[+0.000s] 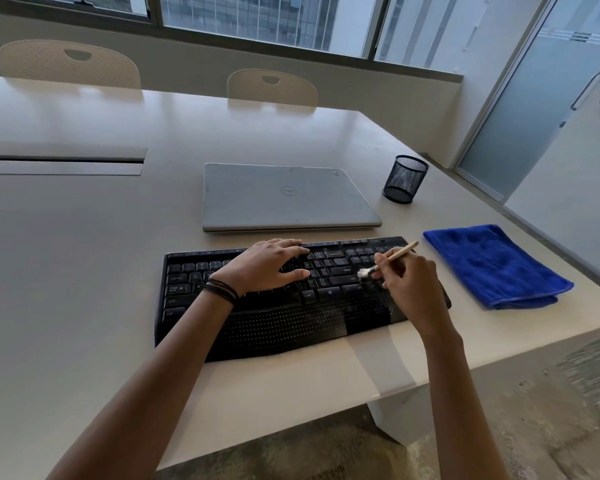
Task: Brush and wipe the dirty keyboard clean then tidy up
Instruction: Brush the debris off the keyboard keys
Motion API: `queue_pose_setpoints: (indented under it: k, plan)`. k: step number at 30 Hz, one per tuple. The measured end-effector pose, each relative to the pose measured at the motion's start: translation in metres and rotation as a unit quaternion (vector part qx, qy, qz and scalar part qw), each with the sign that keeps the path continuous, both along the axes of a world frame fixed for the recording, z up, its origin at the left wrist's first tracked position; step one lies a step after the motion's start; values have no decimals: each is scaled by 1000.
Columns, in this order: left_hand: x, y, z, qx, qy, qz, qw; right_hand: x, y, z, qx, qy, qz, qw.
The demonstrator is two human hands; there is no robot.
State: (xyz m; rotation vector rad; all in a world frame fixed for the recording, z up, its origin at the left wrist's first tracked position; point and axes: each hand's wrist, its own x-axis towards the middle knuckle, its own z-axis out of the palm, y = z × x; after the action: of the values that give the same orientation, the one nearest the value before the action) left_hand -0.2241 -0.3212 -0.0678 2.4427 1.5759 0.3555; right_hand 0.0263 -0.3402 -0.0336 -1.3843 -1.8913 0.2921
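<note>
We are mid-brushing: our right hand grips the brush over the keyboard, left hand flat on it. Wiping awaits; the cloth lies just right of the keyboard.

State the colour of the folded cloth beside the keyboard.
Bright blue cloth, seen in the head view.

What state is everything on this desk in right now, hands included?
keyboard: flat, pale dust on its right palm rest
brush: tilted, bristles down on the keys
left hand: flat on the keys
right hand: grips the brush
laptop: closed
blue cloth: folded, untouched
mesh cup: upright, looks empty
</note>
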Motion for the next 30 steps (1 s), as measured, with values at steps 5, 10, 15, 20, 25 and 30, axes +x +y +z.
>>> queue_pose_setpoints:
  k: [5, 10, 15, 20, 25, 30]
  plan:
    - [0, 0, 0, 3, -1, -1, 1000, 4, -3, 3, -23, -39, 23, 999]
    - [0, 0, 0, 3, -3, -1, 1000, 10, -10, 9, -57, -51, 57, 995]
    - [0, 0, 0, 4, -5, -2, 1000, 20, -18, 9, -98, -48, 49, 993]
    - [-1, 1, -1, 1, -3, -1, 1000, 15, -17, 4, -11, 28, 28, 999]
    - [-1, 1, -2, 1, -5, -2, 1000, 13, -14, -6, -8, 1, 47, 999]
    - [-1, 1, -2, 5, -4, -4, 1000, 15, -17, -5, -27, 0, 50, 998]
